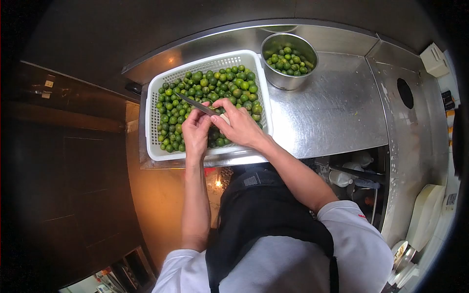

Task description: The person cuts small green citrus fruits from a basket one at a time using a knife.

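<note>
Standing at a steel desk (337, 112) with a dark wall (220, 19) behind it, we clasp a knife (198, 104) in our right fingers (224, 103), slanting over green limes (198, 80). Our left fingers (193, 116) bunch together beside it; whether they pinch anything we cannot tell (our own grip stands in the way). Below sits the limes' white basket (265, 100); beside its far right corner, a metal pot (286, 84) holds more.

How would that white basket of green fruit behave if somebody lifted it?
The white basket would probably feel heavy, since so much green fruit fills it. Its thin-looking, perforated sides might flex a little. Any tilt would likely set the fruit rolling, as the pieces look small, round and loose.
</note>
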### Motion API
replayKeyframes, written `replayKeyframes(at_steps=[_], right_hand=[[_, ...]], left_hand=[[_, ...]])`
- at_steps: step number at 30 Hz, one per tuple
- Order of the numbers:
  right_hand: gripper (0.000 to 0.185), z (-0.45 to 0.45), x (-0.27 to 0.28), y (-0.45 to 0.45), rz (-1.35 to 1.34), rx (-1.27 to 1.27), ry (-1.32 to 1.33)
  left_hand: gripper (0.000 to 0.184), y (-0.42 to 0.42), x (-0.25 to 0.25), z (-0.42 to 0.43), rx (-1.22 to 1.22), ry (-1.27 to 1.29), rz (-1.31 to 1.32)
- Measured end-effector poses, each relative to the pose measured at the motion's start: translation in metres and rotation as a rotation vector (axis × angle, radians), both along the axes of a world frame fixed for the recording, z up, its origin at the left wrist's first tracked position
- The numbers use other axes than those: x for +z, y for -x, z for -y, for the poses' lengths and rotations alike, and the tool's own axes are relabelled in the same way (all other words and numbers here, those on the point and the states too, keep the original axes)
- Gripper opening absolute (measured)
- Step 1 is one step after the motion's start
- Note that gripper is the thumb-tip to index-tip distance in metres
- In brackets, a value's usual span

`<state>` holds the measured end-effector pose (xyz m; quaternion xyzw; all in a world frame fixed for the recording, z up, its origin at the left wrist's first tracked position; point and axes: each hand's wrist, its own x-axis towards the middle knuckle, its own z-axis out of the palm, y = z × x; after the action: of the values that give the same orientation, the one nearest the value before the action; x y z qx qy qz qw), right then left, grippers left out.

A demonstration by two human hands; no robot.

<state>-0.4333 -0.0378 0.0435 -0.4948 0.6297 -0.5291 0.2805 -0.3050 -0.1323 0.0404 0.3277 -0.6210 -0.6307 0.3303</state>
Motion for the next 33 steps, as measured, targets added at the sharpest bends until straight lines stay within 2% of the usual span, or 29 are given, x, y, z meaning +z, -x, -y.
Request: replayKeyframes(at_steps=[7,13,16,19,20,26,29,33], right_hand=[[0.030,0.001,-0.002,-0.001,-0.006,0.001,0.022],[0.026,0.002,-0.011,-0.010,-0.091,-0.176,0.173],[0.027,0.000,-0.004,-0.010,0.105,-0.205,0.178],[0.027,0.007,-0.014,0.011,0.446,-0.288,0.010],[0.035,0.005,-0.009,0.018,0.358,-0.294,0.034],[0.056,-0.002,-0.001,0.008,0.180,-0.271,-0.017],[0.060,0.001,-0.008,0.009,-0.053,-0.184,0.015],[0.059,-0.005,0.002,0.006,-0.055,-0.094,-0.109]], left_hand=[[0.026,-0.004,0.005,-0.003,0.029,0.142,0.081],[0.027,0.005,-0.002,-0.010,0.080,0.147,-0.002],[0.028,0.011,-0.007,-0.011,0.079,0.150,-0.032],[0.030,0.016,-0.008,-0.013,0.040,0.029,-0.134],[0.031,0.015,-0.009,-0.014,0.039,-0.010,-0.146],[0.035,0.019,-0.005,-0.010,0.074,-0.117,-0.189],[0.032,0.016,-0.006,-0.009,0.137,-0.158,-0.189],[0.024,0.013,-0.016,-0.002,0.165,-0.141,-0.279]])
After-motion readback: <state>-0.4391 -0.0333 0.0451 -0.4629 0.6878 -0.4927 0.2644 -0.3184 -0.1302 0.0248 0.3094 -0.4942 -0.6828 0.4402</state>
